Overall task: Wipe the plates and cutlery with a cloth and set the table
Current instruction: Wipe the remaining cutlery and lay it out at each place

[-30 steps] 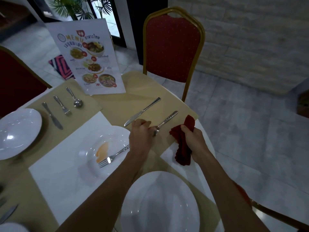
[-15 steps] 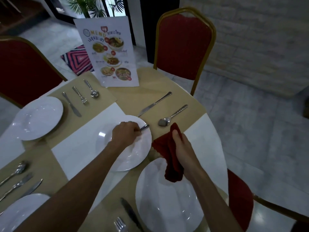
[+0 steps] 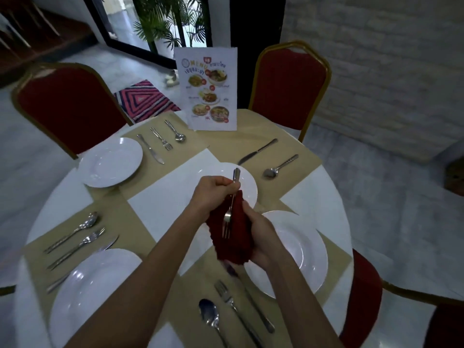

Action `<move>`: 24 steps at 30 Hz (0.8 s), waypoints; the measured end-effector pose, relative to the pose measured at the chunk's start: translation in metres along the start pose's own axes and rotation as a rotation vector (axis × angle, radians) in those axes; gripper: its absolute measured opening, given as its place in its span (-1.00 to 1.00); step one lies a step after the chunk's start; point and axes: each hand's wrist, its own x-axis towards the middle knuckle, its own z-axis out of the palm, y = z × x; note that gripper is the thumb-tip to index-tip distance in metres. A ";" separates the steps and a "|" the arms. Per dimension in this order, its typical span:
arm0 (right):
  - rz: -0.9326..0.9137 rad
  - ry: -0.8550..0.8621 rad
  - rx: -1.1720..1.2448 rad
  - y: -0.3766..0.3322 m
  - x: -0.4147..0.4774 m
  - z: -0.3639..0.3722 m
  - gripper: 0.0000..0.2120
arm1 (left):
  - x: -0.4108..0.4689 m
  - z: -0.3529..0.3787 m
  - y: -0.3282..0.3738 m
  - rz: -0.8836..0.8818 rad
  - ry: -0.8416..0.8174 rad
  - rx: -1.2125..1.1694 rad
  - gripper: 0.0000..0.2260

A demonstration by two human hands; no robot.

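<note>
Right hand [image 3: 261, 236] is cupping the dark red cloth [image 3: 233, 247] under the silver metal fork [image 3: 228, 218], tines lying in it for wiping, while the left hand [image 3: 213, 190] is pinching the handle to steady it, above the round white plate [image 3: 248, 189] on the desk [image 3: 163, 194].

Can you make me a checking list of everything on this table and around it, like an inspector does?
Surface: round table, white cloth with tan mats.
Job's things: far-left plate, centre plate, near-right plate, near-left plate; fork held against the red cloth; knife and spoon lie at the far setting; more cutlery lies by the other plates.
Clutter: menu card standing at the far edge.
Hands: left hand pinches the fork handle; right hand holds the cloth under the tines.
Cables: nothing seen.
Surroundings: red chairs, striped rug, plant.
</note>
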 end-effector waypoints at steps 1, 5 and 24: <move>-0.036 0.001 -0.072 0.006 -0.007 0.007 -0.58 | -0.006 -0.004 -0.008 0.001 0.017 0.023 -0.89; -0.125 0.005 -0.342 0.040 -0.033 0.034 -0.80 | -0.036 -0.038 -0.028 0.009 0.058 0.102 -0.85; -0.395 0.043 -1.108 0.025 -0.059 0.054 -0.95 | -0.143 -0.127 -0.066 -0.003 0.166 -0.359 -0.90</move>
